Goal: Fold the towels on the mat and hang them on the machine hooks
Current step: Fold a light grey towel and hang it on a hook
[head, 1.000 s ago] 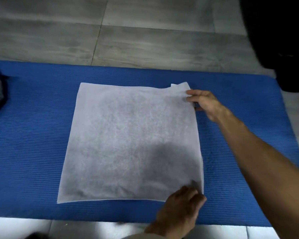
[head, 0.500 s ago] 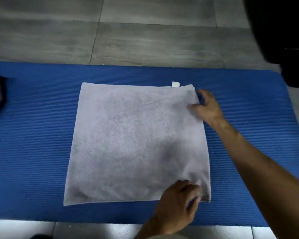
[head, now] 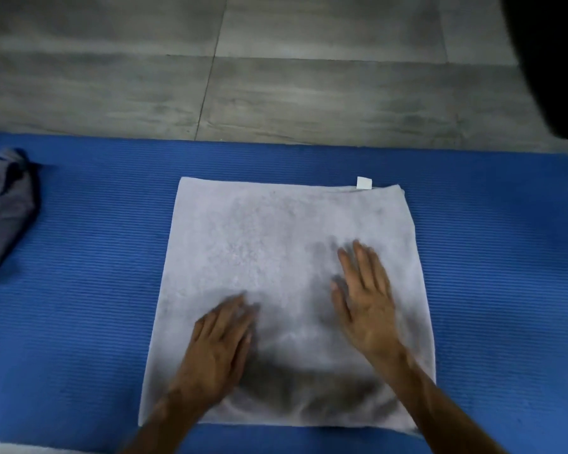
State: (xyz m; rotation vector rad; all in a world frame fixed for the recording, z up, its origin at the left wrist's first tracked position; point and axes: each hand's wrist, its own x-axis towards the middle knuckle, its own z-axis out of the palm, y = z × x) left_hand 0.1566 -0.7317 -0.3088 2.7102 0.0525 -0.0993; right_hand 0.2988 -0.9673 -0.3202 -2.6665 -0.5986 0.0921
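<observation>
On the blue mat (head: 79,290), middle of the scene, lies 1 pale grey towel (head: 276,240), folded to a rough square and flat. Both hands rest on its near half, palms down, fingers straight. Left hand (head: 220,345) near the towel's near-left part, right hand (head: 368,309) right of centre. Neither grip holds anything; both are released and only press on the cloth. The hands look blurred, so how hard they press cannot be told.

A second bundle of grey-blue cloth (head: 4,211) sits at the far-left edge of the mat, well apart from the towel, partly out of view. No machine hooks can be seen; a dark shape (head: 558,60) fills the far-right corner, too dim to identify.

Risks, as judged:
- The right edge shows layers slightly offset near the far-right corner; smoothing sideways could push the top layer further off and spoil the square.
- Flat palms dragging on terry may bunch the cloth and raise a ridge between the 2 hands.
- Near edge looks shadowed and a little rumpled; the next fold could lock that crease in.
- A loose fold may fall open once lifted toward the hooks.

Labels: 1 small white tag (head: 364,183) sticks out at the far edge, toward the right. No writing on it can be read. No brand visible anywhere.
</observation>
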